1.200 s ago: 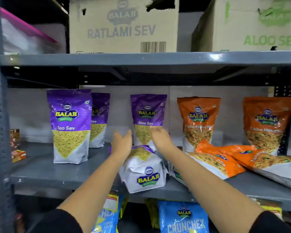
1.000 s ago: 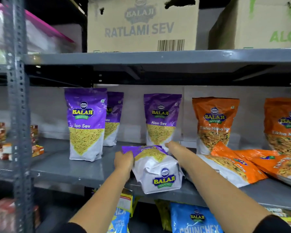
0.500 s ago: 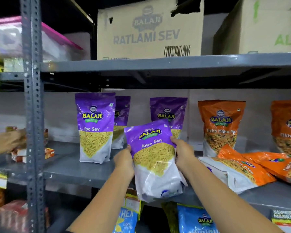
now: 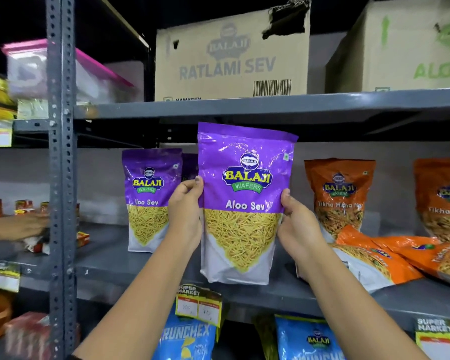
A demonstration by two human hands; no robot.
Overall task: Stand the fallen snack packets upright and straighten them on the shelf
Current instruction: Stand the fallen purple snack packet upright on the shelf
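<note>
A purple Aloo Sev packet (image 4: 244,203) stands upright at the front of the grey shelf (image 4: 115,258), its base on the shelf board. My left hand (image 4: 186,214) grips its left edge and my right hand (image 4: 296,227) grips its right edge. Behind it to the left stands another purple Aloo Sev packet (image 4: 150,198), with one more partly hidden behind. Two orange Tikha Mitha Mix packets (image 4: 339,196) (image 4: 442,198) stand upright at the back right. Fallen orange packets (image 4: 374,261) lie flat in front of them.
A grey perforated upright post (image 4: 61,178) bounds the shelf on the left. Another person's hand (image 4: 18,224) reaches among small boxes on the neighbouring shelf. Cardboard cartons (image 4: 231,55) sit on the shelf above. Blue Crunchex packets (image 4: 187,339) and price tags (image 4: 199,305) hang below.
Both hands lifted the fallen purple packet from lying flat and turned it upright, front facing me. The view shifted left and closer. Another person's hand appeared at the left.
</note>
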